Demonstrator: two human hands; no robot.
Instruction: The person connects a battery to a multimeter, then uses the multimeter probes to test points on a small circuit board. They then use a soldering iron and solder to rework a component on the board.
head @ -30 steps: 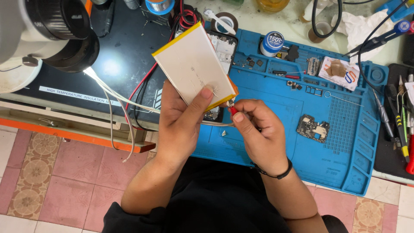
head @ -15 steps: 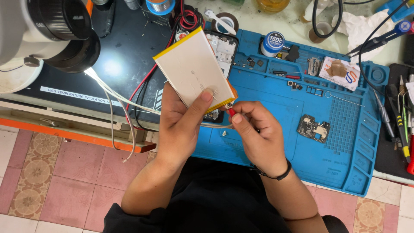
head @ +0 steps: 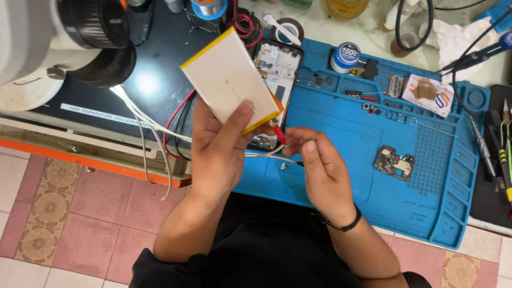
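You have one view only, from the camera on your head, looking steeply down over your forearms at the blue work mat (head: 341,160) on the bench. It sits close: your hands fill the middle, the microscope head (head: 80,37) crowds the upper left, floor tiles (head: 48,208) show below.

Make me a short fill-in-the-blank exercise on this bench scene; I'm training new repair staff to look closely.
1. The left hand holds up a flat pale battery pack edged in ____ tape.
2. The right hand pinches a short ____ wire at the pack's lower corner.
3. The work mat under the hands is ____ in colour.
4. A small circuit board lies on the mat beside the ____ hand.

Missing words: yellow; red; blue; right
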